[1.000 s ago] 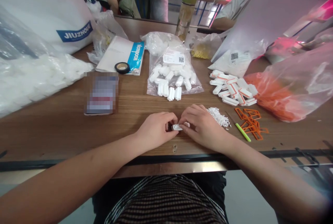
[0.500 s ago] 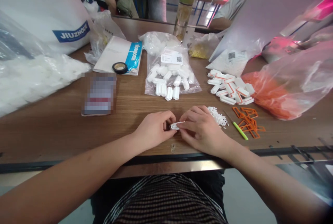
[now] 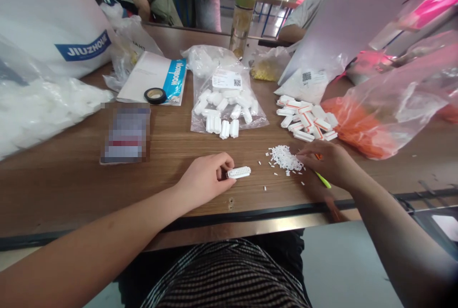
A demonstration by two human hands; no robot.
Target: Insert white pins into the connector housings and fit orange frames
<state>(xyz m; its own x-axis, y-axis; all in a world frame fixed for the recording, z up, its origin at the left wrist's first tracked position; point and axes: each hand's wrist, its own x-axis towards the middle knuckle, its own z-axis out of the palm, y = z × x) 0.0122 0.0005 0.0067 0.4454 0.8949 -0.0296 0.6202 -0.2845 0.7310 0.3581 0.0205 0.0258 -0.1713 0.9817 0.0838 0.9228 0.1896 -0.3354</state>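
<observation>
Near the table's front edge, my left hand (image 3: 207, 176) is closed, pinching one end of a white plastic connector housing (image 3: 239, 172). The housing's face, with rows of small holes, is turned up. My right hand (image 3: 327, 162) is to the right, its fingers loosely stretched toward the right edge of a pile of tiny white plastic pieces (image 3: 284, 157). It looks open; I see nothing held, though its underside is hidden. A tool with a lime-green handle (image 3: 324, 180) lies partly under this hand. The hand covers most of the orange frames (image 3: 317, 156).
Behind are white housings with orange strips (image 3: 306, 119), a bag of orange parts (image 3: 372, 126) and a bag of white housings (image 3: 229, 88). A phone (image 3: 125, 133), black tape roll (image 3: 155, 95), notebook (image 3: 143, 76) and bottle (image 3: 242, 26) also stand or lie here. People sit beyond.
My right hand has left the connector housing and moved right, over the orange frames beside the pile. The left hand still holds the housing. The whole view has shifted slightly.
</observation>
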